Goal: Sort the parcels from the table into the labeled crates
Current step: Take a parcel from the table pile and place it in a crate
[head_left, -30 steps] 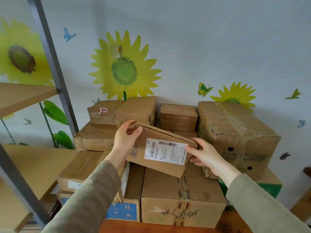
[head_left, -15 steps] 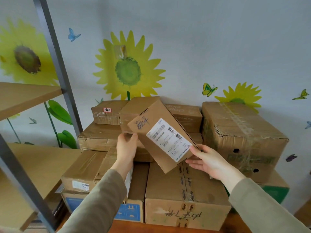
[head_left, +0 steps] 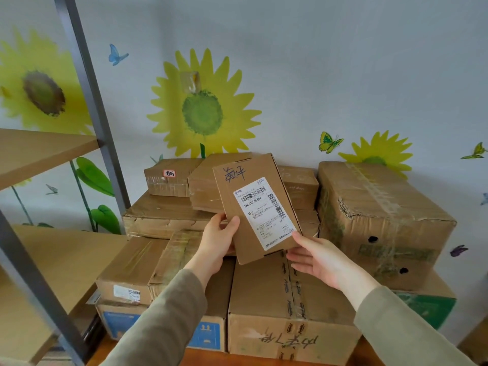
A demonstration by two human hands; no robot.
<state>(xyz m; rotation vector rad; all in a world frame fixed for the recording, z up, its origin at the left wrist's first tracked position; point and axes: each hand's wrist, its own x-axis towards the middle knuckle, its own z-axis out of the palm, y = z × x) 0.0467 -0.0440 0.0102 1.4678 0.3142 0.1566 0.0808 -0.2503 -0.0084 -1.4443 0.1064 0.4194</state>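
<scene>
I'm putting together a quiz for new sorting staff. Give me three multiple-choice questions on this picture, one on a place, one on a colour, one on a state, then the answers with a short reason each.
1. Where is the box with the small handwritten sticker?
A) on the floor
B) at the back left, on top of the stack
C) in the person's grasp

2. What colour is the printed label on the held parcel?
A) white
B) yellow
C) blue

3. How is the parcel held?
A) lying flat, untouched
B) upright, label toward the camera, held from both sides
C) from one side only, label hidden

Answers:
1 B, it tops the stack's rear left.
2 A, white with black barcodes.
3 B, the left hand grips its lower left edge and the right hand touches its lower right corner.
</scene>
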